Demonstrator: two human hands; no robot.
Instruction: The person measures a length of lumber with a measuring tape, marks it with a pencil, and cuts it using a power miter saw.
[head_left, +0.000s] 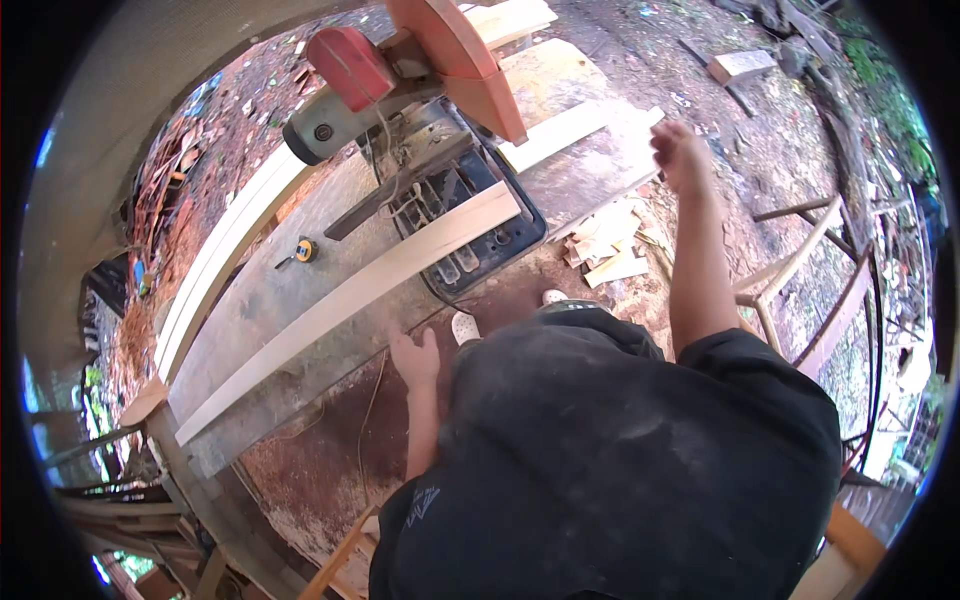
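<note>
My left hand hovers by the near edge of the wooden bench, thumb apart from the fingers, holding nothing visible. Close to it, a long pale wood strip lies slantwise along the bench and across the base of a chop saw. The saw's orange-red guard is raised above the base. Out to the right, my right hand is by the bench's right end, fingers loosely curled and nothing visible in them. Beside it on the bench lies a short pale board.
A yellow tape measure sits on the bench behind the strip. Long timber runs along the far left side. Offcuts are heaped on the ground below the bench's right end. A wooden frame stands at the right.
</note>
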